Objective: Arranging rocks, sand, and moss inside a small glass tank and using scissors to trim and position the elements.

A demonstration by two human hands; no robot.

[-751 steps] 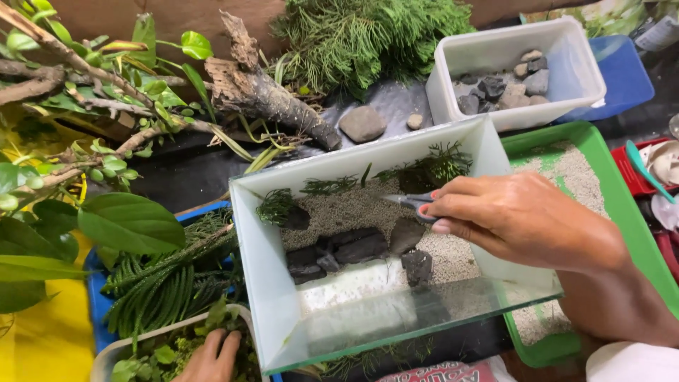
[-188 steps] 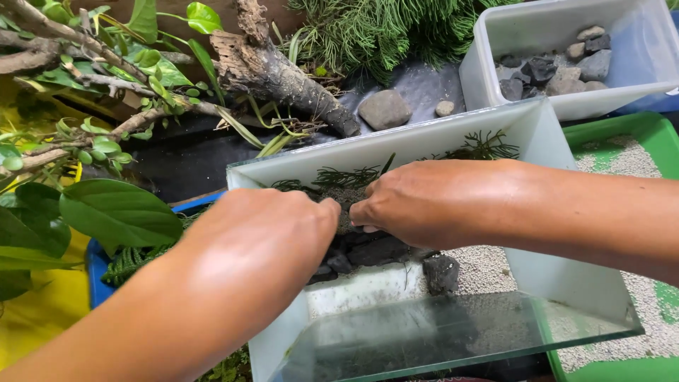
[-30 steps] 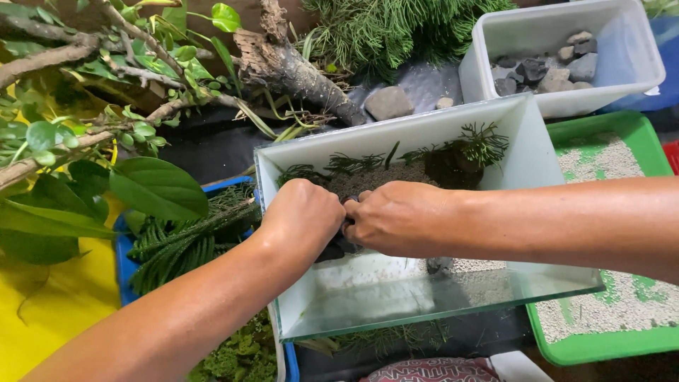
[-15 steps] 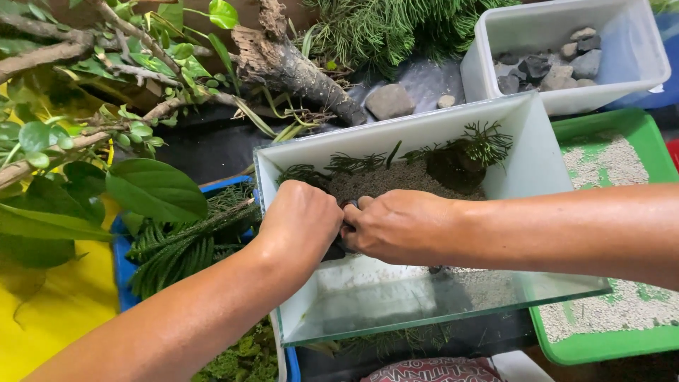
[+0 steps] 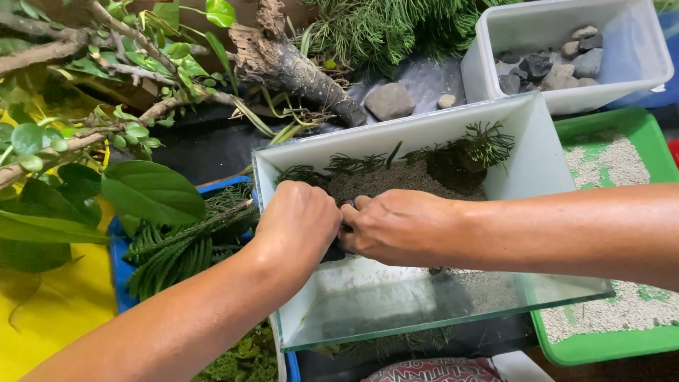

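A small glass tank [image 5: 453, 322] with white back and side walls stands in front of me, holding grey gravel [image 5: 396, 180], small green plant sprigs [image 5: 488, 141] along the back and dark stones. Both my hands reach down into it and meet at its left middle. My left hand [image 5: 300, 223] and my right hand [image 5: 396, 226] press together, fingers curled around a dark stone [image 5: 338, 247] that is mostly hidden between them.
A green tray [image 5: 615, 339] of pale gravel lies to the right. A white tub [image 5: 566, 42] with grey stones stands at the back right. Driftwood [image 5: 297, 67], leafy branches [image 5: 106, 85] and a blue tray [image 5: 120, 290] of green plants fill the left.
Both hands stay together inside the tank and have shifted only slightly over the last second. Much earlier the right hand alone worked in the tank with tweezers.
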